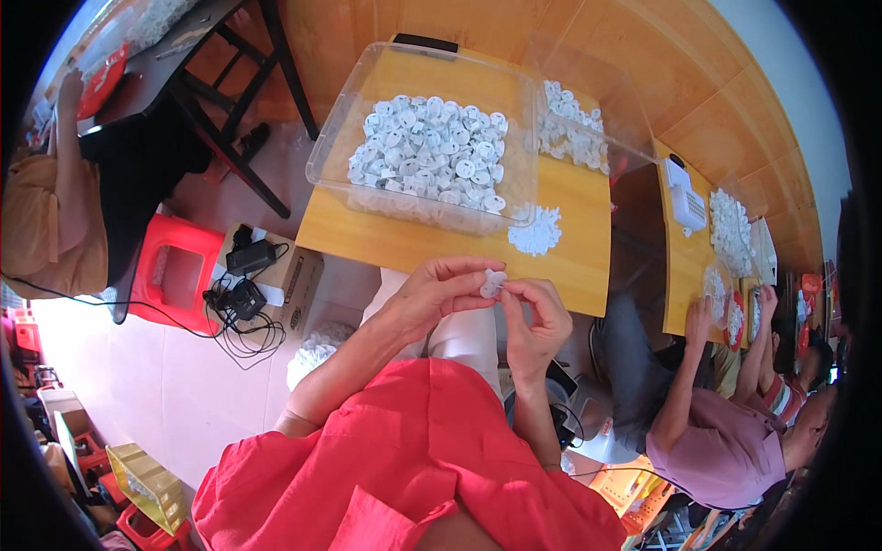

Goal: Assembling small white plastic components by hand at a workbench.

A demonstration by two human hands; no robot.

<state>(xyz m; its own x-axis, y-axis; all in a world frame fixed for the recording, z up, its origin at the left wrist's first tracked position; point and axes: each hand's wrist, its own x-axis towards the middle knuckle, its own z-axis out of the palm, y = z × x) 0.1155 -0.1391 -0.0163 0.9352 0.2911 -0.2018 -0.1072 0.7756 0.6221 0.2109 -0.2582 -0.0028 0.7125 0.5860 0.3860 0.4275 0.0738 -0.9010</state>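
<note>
My left hand (430,296) and my right hand (536,321) meet in front of my chest, both pinching one small white plastic part (493,283) between the fingertips. Just beyond them lies a small loose heap of white parts (536,232) near the front edge of the yellow wooden table (570,257). A clear plastic bin (335,138) behind that heap holds several of the same white parts (427,151).
A second clear bin (574,124) of white parts stands behind and to the right. A person in a pink shirt (717,450) works at the table on the right. A red stool (175,271), a cardboard box with black chargers (262,280) and a bag of white parts (317,354) are on the floor at left.
</note>
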